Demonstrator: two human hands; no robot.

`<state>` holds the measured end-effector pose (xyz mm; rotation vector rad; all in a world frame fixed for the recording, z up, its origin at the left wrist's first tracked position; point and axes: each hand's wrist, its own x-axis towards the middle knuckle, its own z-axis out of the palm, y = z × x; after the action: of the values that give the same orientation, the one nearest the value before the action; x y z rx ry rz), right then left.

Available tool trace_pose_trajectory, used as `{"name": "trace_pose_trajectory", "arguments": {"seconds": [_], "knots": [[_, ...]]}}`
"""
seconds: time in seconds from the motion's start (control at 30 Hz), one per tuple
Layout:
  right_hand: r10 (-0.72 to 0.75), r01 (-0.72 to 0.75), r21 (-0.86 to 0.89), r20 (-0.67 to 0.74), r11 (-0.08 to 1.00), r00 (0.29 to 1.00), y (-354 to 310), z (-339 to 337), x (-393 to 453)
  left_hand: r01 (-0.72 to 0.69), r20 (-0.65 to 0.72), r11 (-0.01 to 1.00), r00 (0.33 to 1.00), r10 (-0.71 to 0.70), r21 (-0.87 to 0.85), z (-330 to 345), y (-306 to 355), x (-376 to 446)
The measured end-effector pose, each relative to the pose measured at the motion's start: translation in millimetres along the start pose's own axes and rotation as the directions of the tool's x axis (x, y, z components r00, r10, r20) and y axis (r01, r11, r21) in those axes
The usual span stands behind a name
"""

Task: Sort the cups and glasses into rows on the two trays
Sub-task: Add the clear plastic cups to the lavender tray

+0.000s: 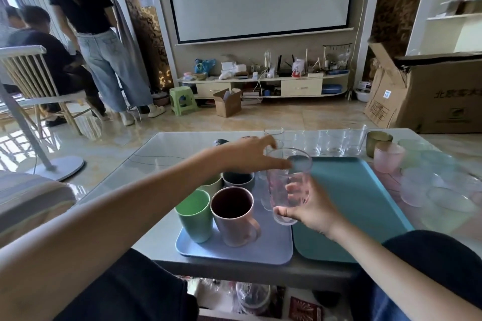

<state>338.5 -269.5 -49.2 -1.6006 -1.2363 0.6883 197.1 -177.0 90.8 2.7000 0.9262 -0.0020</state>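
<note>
Desk: glass-topped desk (pixel 167 146) in a living room, projector screen on the far wall, two trays side by side at its near edge.
Blue tray (pixel 234 253): nearest, on the left; green cup (pixel 194 215) and pink mug (pixel 233 216) in front, two more cups in a row behind.
Teal tray (pixel 365 195): just right of it, bare where it shows.
Right hand (pixel 310 206): fingers wrapped low round a clear glass (pixel 288 185), held upright over the seam between the trays.
Left hand (pixel 250 156): reaches across beyond the cups, fingers loosely spread toward that glass's rim; whether it touches, I cannot tell.
Far row: clear glasses (pixel 336 142) along the back edge, beyond the teal tray.
Judgement: the glass's long axis is vertical, with the teal tray lying right and slightly beyond; the right hand is nearer.
</note>
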Motion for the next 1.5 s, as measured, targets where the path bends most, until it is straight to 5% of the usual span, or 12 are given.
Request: {"name": "trace_pose_trajectory", "arguments": {"seconds": [0.13,0.23,0.47,0.63,1.07,1.5], "knots": [[0.019,-0.021,0.037,0.046,0.999,0.999,6,13,1,0.171,-0.028,0.985,0.985,-0.172,-0.024,27,-37,-16],[0.016,-0.018,0.016,0.073,1.0,0.997,7,22,1,0.135,0.003,0.982,0.991,-0.136,-0.131,44,-46,-29],[0.048,-0.052,0.061,0.052,0.997,0.997,27,44,3,0.135,0.097,0.988,0.985,-0.142,0.08,65,-70,-25],[0.088,-0.094,0.07,0.086,0.993,0.992,42,48,6,0.118,0.114,0.991,0.987,-0.11,-0.065,66,-78,-17],[0.07,-0.099,0.163,0.178,0.982,0.982,40,41,1,0.043,0.135,0.993,0.991,-0.027,-0.113,73,-78,-13],[-0.205,0.193,-0.143,-0.078,0.971,0.976,-60,-10,22,0.104,-0.006,0.957,0.994,-0.11,-0.269,30,-79,-24]]}}
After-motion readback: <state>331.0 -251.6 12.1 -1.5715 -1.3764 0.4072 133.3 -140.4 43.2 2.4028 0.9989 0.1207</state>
